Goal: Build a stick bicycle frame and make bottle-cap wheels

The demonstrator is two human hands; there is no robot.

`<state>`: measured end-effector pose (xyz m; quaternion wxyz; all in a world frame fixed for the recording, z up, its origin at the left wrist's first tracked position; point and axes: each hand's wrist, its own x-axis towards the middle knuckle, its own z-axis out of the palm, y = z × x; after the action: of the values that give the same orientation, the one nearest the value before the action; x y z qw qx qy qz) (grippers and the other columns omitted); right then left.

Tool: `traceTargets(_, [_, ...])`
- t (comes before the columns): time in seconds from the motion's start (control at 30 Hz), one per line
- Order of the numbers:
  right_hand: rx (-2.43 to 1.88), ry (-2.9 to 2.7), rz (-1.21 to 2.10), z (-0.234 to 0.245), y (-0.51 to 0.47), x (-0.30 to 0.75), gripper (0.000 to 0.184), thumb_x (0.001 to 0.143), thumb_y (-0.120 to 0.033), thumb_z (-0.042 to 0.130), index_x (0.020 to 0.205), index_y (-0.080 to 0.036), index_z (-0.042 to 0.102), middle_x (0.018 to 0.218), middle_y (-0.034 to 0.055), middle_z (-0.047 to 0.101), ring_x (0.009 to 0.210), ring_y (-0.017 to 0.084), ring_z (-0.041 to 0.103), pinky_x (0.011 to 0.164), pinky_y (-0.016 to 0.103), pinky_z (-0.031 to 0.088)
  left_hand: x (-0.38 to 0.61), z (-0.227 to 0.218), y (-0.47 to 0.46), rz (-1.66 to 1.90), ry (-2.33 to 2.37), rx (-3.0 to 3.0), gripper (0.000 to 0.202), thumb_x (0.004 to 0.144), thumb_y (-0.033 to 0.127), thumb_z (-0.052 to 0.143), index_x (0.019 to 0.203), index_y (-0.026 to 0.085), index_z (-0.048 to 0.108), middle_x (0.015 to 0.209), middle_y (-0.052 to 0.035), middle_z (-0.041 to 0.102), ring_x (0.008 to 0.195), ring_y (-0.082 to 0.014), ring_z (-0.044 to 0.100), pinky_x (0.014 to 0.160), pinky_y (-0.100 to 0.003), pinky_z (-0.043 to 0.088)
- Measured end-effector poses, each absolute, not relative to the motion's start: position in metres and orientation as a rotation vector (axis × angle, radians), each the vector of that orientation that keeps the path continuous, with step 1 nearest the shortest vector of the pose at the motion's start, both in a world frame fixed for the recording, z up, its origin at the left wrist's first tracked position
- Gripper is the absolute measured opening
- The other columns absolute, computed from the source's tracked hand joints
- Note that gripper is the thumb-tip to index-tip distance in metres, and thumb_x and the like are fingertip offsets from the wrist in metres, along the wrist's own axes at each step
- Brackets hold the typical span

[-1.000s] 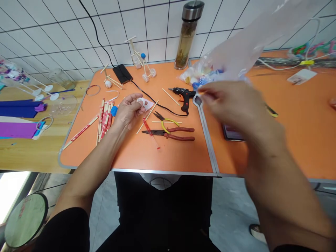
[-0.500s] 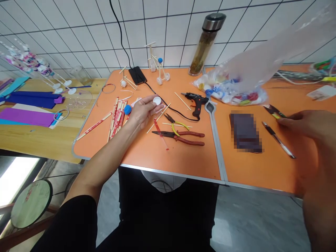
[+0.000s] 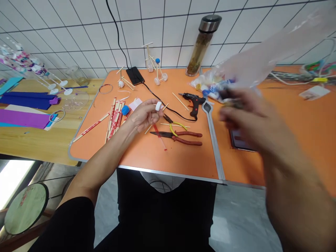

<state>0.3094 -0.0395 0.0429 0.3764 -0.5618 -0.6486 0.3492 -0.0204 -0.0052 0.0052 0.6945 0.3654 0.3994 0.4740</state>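
Note:
My left hand [image 3: 144,115] pinches a white bottle cap [image 3: 158,106] between thumb and fingertips above the orange table. Blurred by motion, my right hand [image 3: 246,112] grips a short dark tool [image 3: 226,93], its kind hard to make out. Under that hand lies a phone [image 3: 244,144], partly hidden. In front of my left hand are red-handled long-nose pliers [image 3: 185,137] and small yellow-handled pliers [image 3: 172,123]. A blue bottle cap [image 3: 125,110] rests beside a bundle of wooden chopsticks in red wrappers [image 3: 114,120].
A black glue gun [image 3: 194,101] lies mid-table, near a tall tea bottle [image 3: 203,45] and a plastic bag of coloured caps [image 3: 217,84]. Small stick models with cap wheels [image 3: 160,75] stand by the tiled wall. A cable runs from a black power bank [image 3: 135,75].
My right hand has picked up the dark tool from the table's right side and swung left with it, over the phone. The cap in my left hand has tipped onto its edge.

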Motion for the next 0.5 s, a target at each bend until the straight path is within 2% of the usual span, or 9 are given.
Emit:
traceTargets(0.07, [-1.242, -1.841, 0.931, 0.051, -0.036, 0.245, 0.037, 0.095, -0.042, 0.072, 0.127, -0.024, 0.079, 0.105, 0.0064, 0.072, 0.087, 0.022, 0.063, 0.078, 0.037, 0.051, -0.020, 0.006, -0.008, 0.978, 0.845, 0.836, 0.014, 0.081, 0.012, 0.076, 0.087, 0.017, 0.065, 0.064, -0.0013, 0.069, 0.040, -0.0065, 0.052, 0.038, -0.015, 0.032])
traceTargets(0.13, [-1.041, -1.912, 0.943, 0.048, -0.026, 0.205, 0.028, 0.096, -0.045, 0.073, 0.109, -0.021, 0.081, 0.109, 0.0078, 0.078, 0.101, 0.026, 0.069, 0.089, 0.038, 0.053, -0.019, 0.008, -0.011, 0.900, 0.801, 0.844, 0.015, 0.078, 0.014, 0.080, 0.085, 0.017, 0.067, 0.061, -0.0008, 0.066, 0.039, -0.0058, 0.048, 0.036, -0.015, 0.027])
traceTargets(0.27, [-0.912, -1.924, 1.211, 0.034, -0.012, 0.183, 0.040, 0.097, -0.059, 0.078, 0.095, -0.020, 0.077, 0.095, 0.0043, 0.078, 0.091, 0.022, 0.066, 0.084, 0.034, 0.050, -0.018, 0.011, -0.014, 0.793, 0.739, 0.829, 0.017, 0.077, 0.016, 0.084, 0.086, 0.017, 0.069, 0.060, -0.0009, 0.066, 0.036, -0.0046, 0.043, 0.034, -0.017, 0.022])
traceTargets(0.37, [-0.959, -1.778, 1.300, 0.027, -0.011, 0.187, 0.047, 0.091, -0.066, 0.086, 0.092, -0.020, 0.073, 0.085, 0.0022, 0.073, 0.083, 0.019, 0.061, 0.077, 0.032, 0.048, -0.015, 0.009, -0.014, 0.864, 0.787, 0.838, 0.015, 0.081, 0.017, 0.084, 0.089, 0.017, 0.071, 0.068, -0.0043, 0.073, 0.041, -0.0071, 0.054, 0.038, -0.017, 0.034])
traceTargets(0.5, [-1.086, -1.631, 1.222, 0.023, -0.012, 0.191, 0.045, 0.092, -0.061, 0.085, 0.087, -0.022, 0.063, 0.078, -0.0009, 0.061, 0.075, 0.016, 0.054, 0.068, 0.030, 0.041, -0.009, 0.004, -0.015, 1.042, 0.872, 0.889, 0.013, 0.082, 0.016, 0.084, 0.094, 0.016, 0.080, 0.087, -0.0058, 0.081, 0.069, -0.0129, 0.076, 0.057, -0.019, 0.057])
